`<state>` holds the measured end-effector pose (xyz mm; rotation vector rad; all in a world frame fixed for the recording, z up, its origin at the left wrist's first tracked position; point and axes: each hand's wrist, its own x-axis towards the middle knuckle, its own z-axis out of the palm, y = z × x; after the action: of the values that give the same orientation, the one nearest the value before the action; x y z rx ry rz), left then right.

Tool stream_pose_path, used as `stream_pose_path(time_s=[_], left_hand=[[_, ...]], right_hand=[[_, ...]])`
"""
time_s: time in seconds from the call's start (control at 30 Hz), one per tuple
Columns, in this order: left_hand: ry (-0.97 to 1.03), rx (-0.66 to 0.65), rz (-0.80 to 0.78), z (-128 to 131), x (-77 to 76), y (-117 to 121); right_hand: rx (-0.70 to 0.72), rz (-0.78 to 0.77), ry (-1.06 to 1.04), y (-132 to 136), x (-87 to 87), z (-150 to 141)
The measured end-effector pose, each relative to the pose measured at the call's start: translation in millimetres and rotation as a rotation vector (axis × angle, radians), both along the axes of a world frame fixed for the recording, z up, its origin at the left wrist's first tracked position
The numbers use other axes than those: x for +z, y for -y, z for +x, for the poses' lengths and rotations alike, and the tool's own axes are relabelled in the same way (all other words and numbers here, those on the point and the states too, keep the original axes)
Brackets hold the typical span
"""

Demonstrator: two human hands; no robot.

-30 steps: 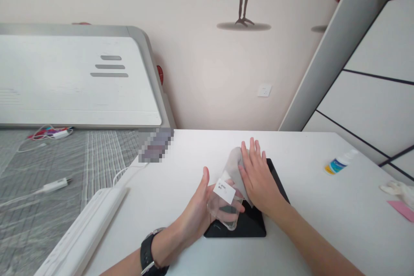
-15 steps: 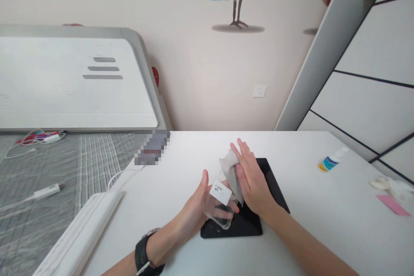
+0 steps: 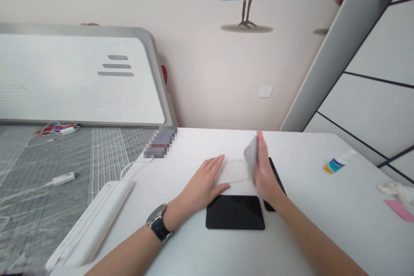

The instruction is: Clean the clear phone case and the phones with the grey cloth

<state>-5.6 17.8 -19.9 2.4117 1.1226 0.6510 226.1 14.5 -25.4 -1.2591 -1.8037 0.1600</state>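
Observation:
A black tablet (image 3: 235, 212) lies flat on the white table (image 3: 323, 224). A clear phone case (image 3: 234, 170) lies face down across the tablet's far part. My left hand (image 3: 203, 183) rests flat with fingers stretched out, its fingertips on the case's left end. My right hand (image 3: 263, 172) stands on edge at the case's right end, fingers together, pressing a grey cloth (image 3: 250, 155) against the palm. A dark watch sits on my left wrist.
A small white bottle with a blue label (image 3: 338, 164) lies at the right. A crumpled white wipe (image 3: 396, 189) and a pink card (image 3: 401, 210) lie at the far right edge. A white power strip (image 3: 90, 226) lies along the table's left edge, a bed beyond it.
My left hand has laid the clear case down on the tablet and flattened beside it. My right hand has shifted right with the cloth and turned on edge.

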Motion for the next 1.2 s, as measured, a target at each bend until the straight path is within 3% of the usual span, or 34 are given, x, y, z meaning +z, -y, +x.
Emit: stream_pose_path(time_s=[0.1,0.23,0.43,0.6,0.77,0.87,1.07,1.2], left_hand=[[0.021,0.013,-0.003,-8,3.1,-4],[0.035,0.055,-0.116,-25,7.4,-5],[0.064,0.019,-0.108,-23,-2.8,-5],[0.072,0.088,-0.047,-17,-9.8,-7],[0.062,0.099,-0.032,-12,-9.2,-5],[0.078,0.061,-0.09,-12,-7.9,-6],[0.066,0.096,-0.137,-10,-9.9,-11],[0.094,0.072,-0.102,-8,-11.1,-11]], right_hand=[[0.031,-0.042,0.128,4,-3.5,-12],[-0.001,0.001,0.216,11,4.1,-8],[0.207,-0.085,0.426,20,5.2,-8],[-0.018,-0.04,0.57,18,1.5,-9],[0.064,-0.085,0.573,15,0.6,-7],[0.044,-0.137,0.583,16,-5.7,-14],[0.38,-0.263,0.541,18,-1.7,-34],[0.159,-0.267,0.573,3,2.0,-21]])
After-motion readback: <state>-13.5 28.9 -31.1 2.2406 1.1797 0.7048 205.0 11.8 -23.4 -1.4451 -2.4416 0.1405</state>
